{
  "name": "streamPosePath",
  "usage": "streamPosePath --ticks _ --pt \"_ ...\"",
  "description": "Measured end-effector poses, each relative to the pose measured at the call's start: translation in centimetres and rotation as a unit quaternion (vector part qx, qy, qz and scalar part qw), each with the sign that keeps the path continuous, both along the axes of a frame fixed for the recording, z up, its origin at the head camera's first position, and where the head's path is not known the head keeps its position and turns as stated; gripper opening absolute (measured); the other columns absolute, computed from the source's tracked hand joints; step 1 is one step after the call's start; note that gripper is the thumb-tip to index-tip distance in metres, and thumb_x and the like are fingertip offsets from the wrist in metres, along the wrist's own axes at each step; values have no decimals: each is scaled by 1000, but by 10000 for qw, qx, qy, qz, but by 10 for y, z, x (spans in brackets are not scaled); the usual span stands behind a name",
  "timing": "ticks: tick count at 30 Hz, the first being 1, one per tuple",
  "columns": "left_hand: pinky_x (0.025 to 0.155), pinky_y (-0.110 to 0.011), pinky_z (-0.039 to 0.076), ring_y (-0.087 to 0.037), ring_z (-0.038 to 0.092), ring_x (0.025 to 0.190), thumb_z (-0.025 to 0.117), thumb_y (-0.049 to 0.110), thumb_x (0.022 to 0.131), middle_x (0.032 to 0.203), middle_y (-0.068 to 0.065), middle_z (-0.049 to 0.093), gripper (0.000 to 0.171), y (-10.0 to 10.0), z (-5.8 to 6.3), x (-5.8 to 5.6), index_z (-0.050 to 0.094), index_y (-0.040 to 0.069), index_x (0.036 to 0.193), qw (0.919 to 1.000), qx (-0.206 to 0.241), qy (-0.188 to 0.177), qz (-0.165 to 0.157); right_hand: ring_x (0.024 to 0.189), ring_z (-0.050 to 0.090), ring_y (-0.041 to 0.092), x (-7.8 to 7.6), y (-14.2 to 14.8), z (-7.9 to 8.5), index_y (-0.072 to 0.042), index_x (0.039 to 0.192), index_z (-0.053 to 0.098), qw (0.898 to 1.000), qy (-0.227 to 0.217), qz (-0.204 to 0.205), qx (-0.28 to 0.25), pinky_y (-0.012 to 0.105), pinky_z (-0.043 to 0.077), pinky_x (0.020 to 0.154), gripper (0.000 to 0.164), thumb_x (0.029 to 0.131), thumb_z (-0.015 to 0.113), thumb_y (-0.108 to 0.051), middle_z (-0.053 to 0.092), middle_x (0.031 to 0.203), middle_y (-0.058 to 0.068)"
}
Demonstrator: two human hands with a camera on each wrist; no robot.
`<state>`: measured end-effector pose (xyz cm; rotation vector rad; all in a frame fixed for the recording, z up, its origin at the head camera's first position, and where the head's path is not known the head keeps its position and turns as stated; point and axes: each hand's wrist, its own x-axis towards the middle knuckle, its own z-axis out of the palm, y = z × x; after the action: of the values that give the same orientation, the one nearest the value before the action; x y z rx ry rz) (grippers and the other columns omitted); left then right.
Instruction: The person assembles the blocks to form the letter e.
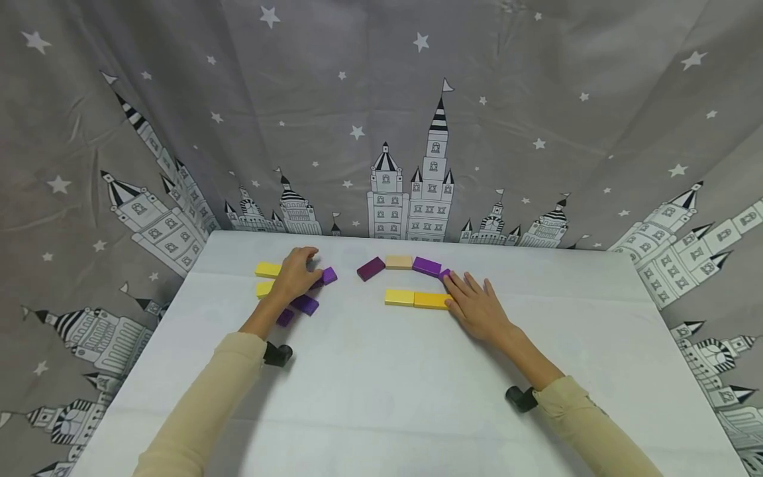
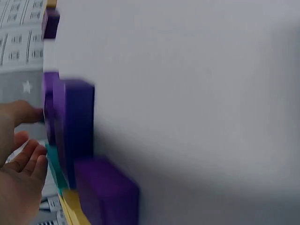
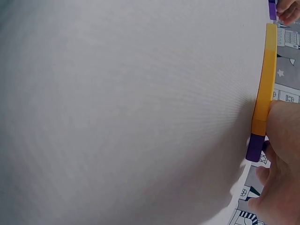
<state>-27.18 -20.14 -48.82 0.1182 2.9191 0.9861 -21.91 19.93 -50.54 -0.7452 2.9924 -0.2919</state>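
My left hand [image 1: 295, 275] is over a loose group of blocks, thumb and fingers apart, with the thumb tip close to a purple block [image 1: 330, 275]. Nearest the left wrist camera are a blue-purple block [image 2: 77, 126] and another purple block [image 2: 110, 194]; a teal block [image 2: 56, 168] shows behind them. My right hand [image 1: 479, 311] lies with fingers spread at the right end of an arrangement of blocks. Its fingertips touch a mostly covered purple block [image 1: 444, 273], and its thumb is at the end of an orange-yellow block [image 1: 430, 301].
A yellow block [image 1: 399, 297] adjoins the orange-yellow one. Behind them curve a dark maroon block [image 1: 371, 269], a beige block [image 1: 399, 262] and a purple block [image 1: 426, 266]. Two yellow blocks lie left of the left hand. A grey castle-print curtain [image 1: 334, 99] backs the white table [image 1: 381, 397].
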Motion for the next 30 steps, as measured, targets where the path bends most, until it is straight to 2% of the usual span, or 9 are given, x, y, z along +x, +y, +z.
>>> streamPosePath --ticks 4,8,13,18,23,30 --pt "108 -53 38 -43 46 126 60 3 95 135 -29 46 52 -13 1 -3 43 -9 143 9991 -69 -24 410 145 24 42 0 -1 1 -7 155 34 10000 10 -7 23 69 13 113 57 106 47 -33 31 159 13" --pt "109 -55 37 -45 45 128 58 2 94 137 -31 44 53 -21 1 -5 41 -10 144 9977 -277 -189 587 146 23 42 0 -1 0 -7 155 34 10000 -41 -18 19 69 12 113 57 106 46 -33 30 159 13" --pt "109 -57 35 -46 44 128 57 3 94 139 -32 44 54 -23 1 -7 41 -10 144 9960 -545 -397 580 146 23 41 -1 -1 -2 -8 156 33 10000 -39 -11 41 69 12 113 58 106 46 -34 29 160 13" --pt "108 -58 36 -46 45 126 58 4 93 139 -33 43 55 -23 2 -8 43 -11 143 9963 -530 -379 557 146 22 41 -2 -1 -3 -8 156 32 10000 -54 -23 54 68 12 113 58 106 45 -34 29 160 12" --pt "107 -57 38 -45 46 124 62 4 92 137 -33 45 55 -19 5 -7 45 -12 142 9989 -211 -87 420 146 22 41 -1 -1 -1 -8 156 33 9999 -99 -36 22 68 11 113 58 106 45 -35 29 160 13" --pt "105 -55 41 -44 49 122 66 7 90 133 -31 50 55 7 13 0 49 -10 140 9991 239 103 322 146 23 41 -1 0 0 -7 156 33 10000 -49 -31 28 69 12 113 58 106 46 -34 30 159 13"
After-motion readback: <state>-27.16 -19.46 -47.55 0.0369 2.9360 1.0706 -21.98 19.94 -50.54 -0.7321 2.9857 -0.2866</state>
